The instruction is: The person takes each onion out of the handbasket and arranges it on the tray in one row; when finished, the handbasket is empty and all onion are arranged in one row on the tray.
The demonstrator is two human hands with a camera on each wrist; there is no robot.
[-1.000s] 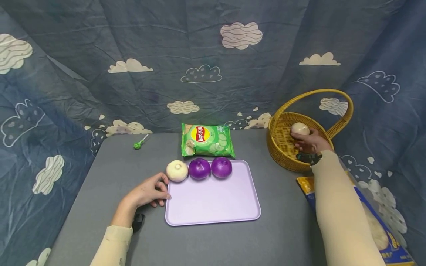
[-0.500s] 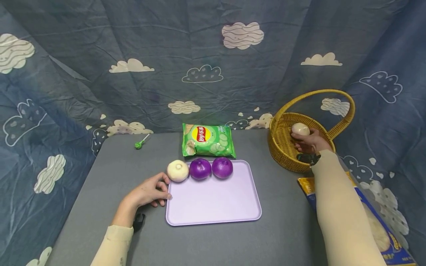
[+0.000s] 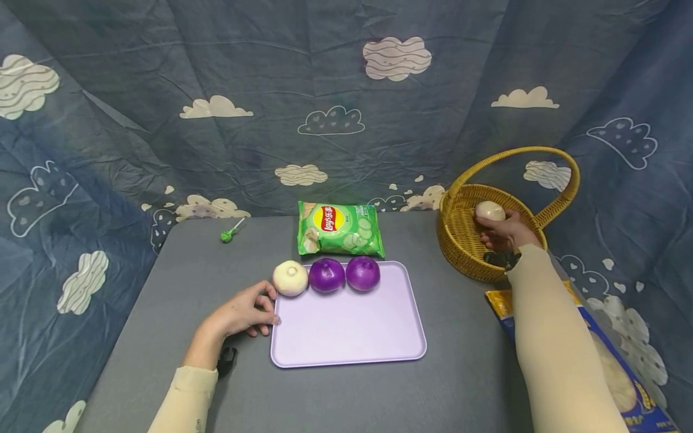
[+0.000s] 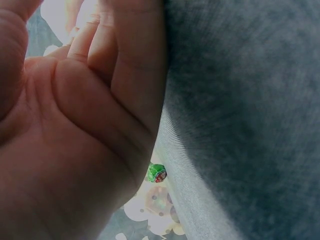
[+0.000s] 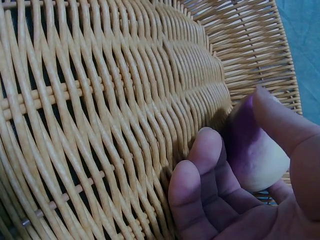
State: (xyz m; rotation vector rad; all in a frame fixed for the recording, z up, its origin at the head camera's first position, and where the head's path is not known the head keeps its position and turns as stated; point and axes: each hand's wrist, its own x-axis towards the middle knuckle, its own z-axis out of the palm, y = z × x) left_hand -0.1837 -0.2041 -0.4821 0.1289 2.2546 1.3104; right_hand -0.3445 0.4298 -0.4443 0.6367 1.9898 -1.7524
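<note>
My right hand (image 3: 503, 231) reaches into the wicker basket (image 3: 452, 249) and holds a turnip (image 3: 490, 210). The right wrist view shows this turnip (image 5: 255, 150) purple on one side and white on the other, with the thumb over it and fingers around its lower side. At the left edge of the lilac tray (image 3: 352, 337), my left hand (image 3: 246, 310) rests with loosely bent fingers, the thumb tip touching the rim. A pale round vegetable (image 3: 290, 278) sits at the tray's back left corner, close to the index finger. Two glossy purple round vegetables (image 3: 327, 275) stand beside it in a row.
A green bag of chips (image 3: 341, 228) lies behind the tray. The green lollipop (image 3: 227, 234) is at the table's back left. A blue and yellow package (image 3: 612, 367) lies partly under the right forearm. Cloud-patterned cloth (image 3: 325, 78) hangs around the grey table (image 3: 460, 373).
The whole head view has shifted slightly, moving everything a little to the right. Both hands keep their places, the right one still holding the turnip inside the basket.
</note>
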